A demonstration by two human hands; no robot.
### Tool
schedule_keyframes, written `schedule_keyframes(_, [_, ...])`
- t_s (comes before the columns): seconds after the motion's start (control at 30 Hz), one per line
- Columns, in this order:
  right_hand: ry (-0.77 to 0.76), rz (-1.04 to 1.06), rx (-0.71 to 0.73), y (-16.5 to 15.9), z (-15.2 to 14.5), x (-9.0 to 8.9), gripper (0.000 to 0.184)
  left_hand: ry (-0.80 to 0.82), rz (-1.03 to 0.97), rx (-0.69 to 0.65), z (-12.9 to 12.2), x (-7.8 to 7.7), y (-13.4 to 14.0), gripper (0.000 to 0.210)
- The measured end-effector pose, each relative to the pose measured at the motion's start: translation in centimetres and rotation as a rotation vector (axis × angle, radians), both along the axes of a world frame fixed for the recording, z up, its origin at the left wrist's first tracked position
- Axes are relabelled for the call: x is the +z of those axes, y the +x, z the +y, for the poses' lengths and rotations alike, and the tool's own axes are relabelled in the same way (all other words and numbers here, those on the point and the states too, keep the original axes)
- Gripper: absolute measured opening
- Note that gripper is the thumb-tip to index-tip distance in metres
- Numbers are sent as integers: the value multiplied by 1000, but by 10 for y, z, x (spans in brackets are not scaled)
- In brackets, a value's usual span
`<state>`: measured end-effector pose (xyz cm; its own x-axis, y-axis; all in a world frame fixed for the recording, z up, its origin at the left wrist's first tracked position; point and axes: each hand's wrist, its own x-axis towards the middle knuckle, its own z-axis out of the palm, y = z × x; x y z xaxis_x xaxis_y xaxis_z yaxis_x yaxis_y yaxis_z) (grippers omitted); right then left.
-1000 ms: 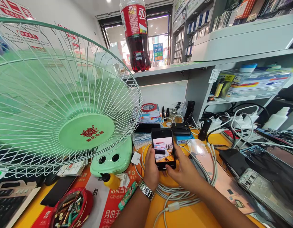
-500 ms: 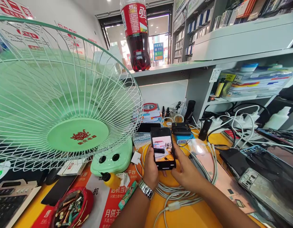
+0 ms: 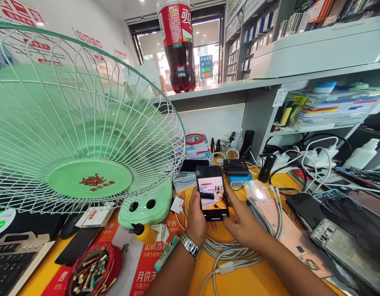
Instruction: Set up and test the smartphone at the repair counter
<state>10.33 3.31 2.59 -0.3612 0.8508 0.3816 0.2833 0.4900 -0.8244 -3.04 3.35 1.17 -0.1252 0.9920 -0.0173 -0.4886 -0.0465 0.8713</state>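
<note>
A black smartphone [image 3: 212, 193] is held upright between both hands above the table. Its lit screen shows a picture of books and small bottles like those behind it. My left hand [image 3: 196, 216], with a metal watch [image 3: 190, 246] on the wrist, is closed along the phone's left edge. My right hand [image 3: 239, 220] grips the lower right edge, its thumb near the bottom corner; fingers behind the phone are mostly hidden. Below the hands lies a coil of grey cable [image 3: 227, 250]. A green patterned stick-like object [image 3: 167, 253] rests beside my left wrist.
A green fan [image 3: 91, 179] fills the left side. Near it are a yellow bottle [image 3: 144, 233] and a red bowl [image 3: 114, 263] of small cylinders. A cola bottle [image 3: 179, 53] stands on the ledge. Phone parts [image 3: 334, 238] and white cables [image 3: 313, 164] crowd the right.
The fan's head has swung a little to the left. Both hands and the phone stay almost where they were, and the picture on the screen looks much the same.
</note>
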Motion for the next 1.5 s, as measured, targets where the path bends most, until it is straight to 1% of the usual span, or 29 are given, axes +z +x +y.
schedule_keyframes(0.17, [-31, -20, -18, 0, -1, 2, 87, 12, -10, -22, 0, 0, 0, 42])
schedule_keyframes(0.33, [-29, -39, -19, 0, -3, 7, 87, 16, -19, -38, 0, 2, 1, 40])
schedule_keyframes(0.47, [-64, -63, -20, 1, -3, 5, 88, 10, -17, -45, 0, 2, 0, 39])
schedule_keyframes(0.6, [-52, -61, -18, 2, -2, 1, 87, 17, -14, -49, 0, -1, 0, 38])
schedule_keyframes(0.73, [-70, -73, -25, 2, -2, 1, 88, 9, -20, -52, 0, -2, 0, 38])
schedule_keyframes(0.93, [-75, -61, -1, 1, -3, 6, 91, 1, -25, -56, -1, 2, 0, 40])
schedule_keyframes(1.13, [-76, -74, -13, 0, -2, 7, 90, -13, 5, -43, -1, 2, 0, 42])
schedule_keyframes(1.23, [-66, -68, -16, 0, -1, 6, 88, 5, 2, -42, 0, 0, 0, 42])
schedule_keyframes(1.37, [-61, -51, 8, 0, -2, 7, 85, 51, 0, -51, 1, -1, 1, 35])
schedule_keyframes(1.5, [-52, -42, 16, 0, -2, 8, 85, 60, 16, -48, 1, -1, 0, 33])
